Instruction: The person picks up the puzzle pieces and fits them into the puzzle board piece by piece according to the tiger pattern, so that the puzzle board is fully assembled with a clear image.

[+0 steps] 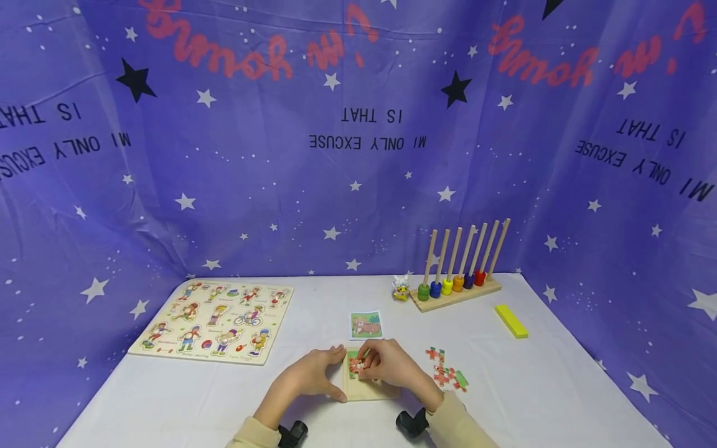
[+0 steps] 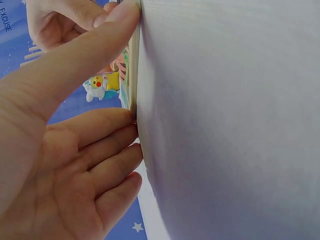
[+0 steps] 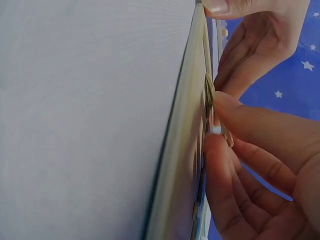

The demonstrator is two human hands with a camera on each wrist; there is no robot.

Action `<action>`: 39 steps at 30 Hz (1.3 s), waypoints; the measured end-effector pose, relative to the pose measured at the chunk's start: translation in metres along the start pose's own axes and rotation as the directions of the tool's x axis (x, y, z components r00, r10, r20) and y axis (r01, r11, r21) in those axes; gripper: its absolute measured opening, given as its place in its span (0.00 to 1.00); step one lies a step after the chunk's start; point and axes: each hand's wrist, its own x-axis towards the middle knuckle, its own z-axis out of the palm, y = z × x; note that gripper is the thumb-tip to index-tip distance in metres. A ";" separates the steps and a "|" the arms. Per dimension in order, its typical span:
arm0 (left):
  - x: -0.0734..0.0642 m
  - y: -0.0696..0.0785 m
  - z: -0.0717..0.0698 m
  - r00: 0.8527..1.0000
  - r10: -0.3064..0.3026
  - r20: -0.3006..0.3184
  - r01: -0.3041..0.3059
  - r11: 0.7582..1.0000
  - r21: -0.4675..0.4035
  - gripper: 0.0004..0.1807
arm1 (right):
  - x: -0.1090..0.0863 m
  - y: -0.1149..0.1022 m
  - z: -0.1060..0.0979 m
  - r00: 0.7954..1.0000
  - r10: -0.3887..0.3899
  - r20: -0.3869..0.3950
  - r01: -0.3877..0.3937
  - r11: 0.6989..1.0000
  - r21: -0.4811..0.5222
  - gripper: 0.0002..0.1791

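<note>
A small wooden puzzle tray (image 1: pixel 372 393) lies flat in front of me, with some red and green jigsaw pieces (image 1: pixel 353 358) at its upper left. My left hand (image 1: pixel 313 373) rests along the tray's left edge, its thumb at the near corner and its straight fingers (image 2: pixel 112 145) against the far part. Over the tray, my right hand (image 1: pixel 394 364) pinches a jigsaw piece (image 3: pixel 210 89) between thumb and fingers, low against the other pieces. Its fingers partly hide the picture. Right of the tray lie several loose jigsaw pieces (image 1: pixel 442 374).
A picture card (image 1: pixel 366 325) lies just beyond the tray. At the left is a large wooden peg board with sports figures (image 1: pixel 215 320). Toward the back right stand a small toy figure (image 1: pixel 401 288) and a rod stacker with coloured rings (image 1: pixel 459 292); a yellow block (image 1: pixel 511 321) lies further right.
</note>
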 end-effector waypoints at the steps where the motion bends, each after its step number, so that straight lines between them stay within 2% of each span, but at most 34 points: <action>1: 0.000 0.000 0.000 1.000 0.001 0.000 -0.001 1.000 -0.001 0.51 | 0.000 0.000 0.000 1.000 -0.007 -0.003 0.007 1.000 -0.011 0.12; 9: 0.000 0.001 0.000 1.000 -0.010 0.002 0.010 1.000 -0.008 0.51 | 0.000 -0.001 0.001 0.999 -0.043 0.012 0.044 0.997 -0.058 0.13; 24: 0.000 0.003 0.000 1.000 -0.019 0.002 0.019 1.000 -0.003 0.51 | 0.000 -0.002 0.002 1.000 -0.015 0.022 0.016 0.999 -0.051 0.13; 34: -0.001 0.002 0.000 1.000 -0.014 0.002 0.014 1.000 0.002 0.51 | 0.002 -0.002 -0.003 0.998 -0.055 0.031 0.058 0.994 -0.095 0.13; 39: 0.000 0.002 0.000 1.000 -0.012 0.004 0.012 1.000 0.004 0.52 | 0.004 -0.003 -0.003 0.995 -0.080 0.061 0.085 0.992 -0.095 0.10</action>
